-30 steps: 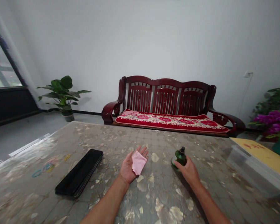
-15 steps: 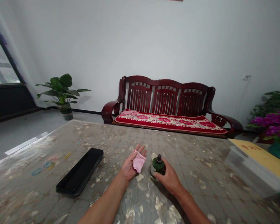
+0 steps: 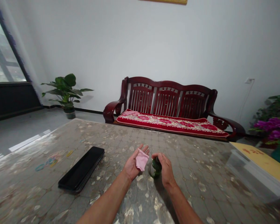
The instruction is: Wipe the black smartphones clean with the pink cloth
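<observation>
A small pink cloth [image 3: 142, 160] lies across the palm and fingers of my left hand [image 3: 132, 168], which is turned palm up with its fingertips showing beyond the cloth. Just to the right stands a dark green bottle [image 3: 155, 169] on the table. My right hand [image 3: 165, 168] is closed around the top of this bottle, so its dark cap is mostly hidden behind the fingers. A narrow gap separates the cloth from the bottle.
A stack of black flat trays [image 3: 82, 169] lies left of my hands on the patterned tablecloth [image 3: 121, 140]. Coloured bands [image 3: 48, 163] are farther left. A clear plastic box [image 3: 249, 174] with a yellow sheet stands at the right. Behind is a wooden bench [image 3: 165, 99].
My right hand has shifted from the bottle's side up to its top, fingers now over the cap. The left hand still holds the cloth. The view has tilted slightly.
</observation>
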`<state>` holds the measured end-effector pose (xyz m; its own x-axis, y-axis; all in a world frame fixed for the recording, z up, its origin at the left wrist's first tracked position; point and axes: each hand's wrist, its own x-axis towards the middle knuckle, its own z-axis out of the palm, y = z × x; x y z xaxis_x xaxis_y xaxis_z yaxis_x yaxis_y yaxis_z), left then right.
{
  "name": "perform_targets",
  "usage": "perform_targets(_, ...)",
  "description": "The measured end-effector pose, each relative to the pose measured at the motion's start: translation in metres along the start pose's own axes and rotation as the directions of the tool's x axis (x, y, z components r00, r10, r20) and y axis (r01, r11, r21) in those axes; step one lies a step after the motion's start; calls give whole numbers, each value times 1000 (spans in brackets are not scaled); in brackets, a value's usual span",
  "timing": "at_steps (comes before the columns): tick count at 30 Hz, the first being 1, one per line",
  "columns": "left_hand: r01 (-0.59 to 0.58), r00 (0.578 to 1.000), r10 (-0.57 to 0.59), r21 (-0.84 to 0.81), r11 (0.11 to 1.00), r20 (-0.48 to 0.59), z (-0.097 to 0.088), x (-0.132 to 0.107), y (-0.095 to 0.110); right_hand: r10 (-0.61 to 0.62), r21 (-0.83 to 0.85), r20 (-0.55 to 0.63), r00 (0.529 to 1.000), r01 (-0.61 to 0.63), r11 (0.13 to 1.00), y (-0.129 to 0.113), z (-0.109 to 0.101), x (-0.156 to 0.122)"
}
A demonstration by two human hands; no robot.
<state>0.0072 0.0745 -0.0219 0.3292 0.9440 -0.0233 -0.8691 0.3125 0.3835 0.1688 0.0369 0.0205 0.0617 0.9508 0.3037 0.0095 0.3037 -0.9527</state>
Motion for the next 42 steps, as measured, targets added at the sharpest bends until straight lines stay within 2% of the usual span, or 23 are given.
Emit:
perform_targets(6, 12, 1000, -12, 13, 1000, 12, 23, 10, 1, 88, 244, -44, 995, -75, 967, 3, 7, 2)
perform_targets(10, 11, 999, -11, -2, 1000, 48, 25, 10, -4, 72, 327, 27, 997, -77, 942, 6, 10, 3)
perform_targets(14, 10, 998, -9, -10, 1000, 57, 21, 11, -6, 17, 277, 45, 999, -29, 960, 6, 6, 2)
perform_targets(20, 15, 999, -15, 4, 1000, 45, 19, 10, -3, 38, 147, -107, 994, -22, 989, 4, 9, -3)
perform_targets(24, 21, 1000, -21, 2, 1000, 16, 20, 8, 0, 61, 97, -140, 988, -48, 994, 3, 15, -7)
perform_targets(30, 15, 1000, -15, 22, 1000, 7, 30, 6, 2, 94, 143, -117, 989, -76, 987, 3, 16, -6)
perform_targets(37, 13, 1000, -12, 58, 998, -25, 49, 5, 0, 160, 266, -100, 982, -129, 955, 6, 16, -5)
perform_targets(42, 5, 1000, -4, 72, 997, -12, 58, 4, -4, 162, 251, -130, 978, -125, 960, 12, 15, -5)
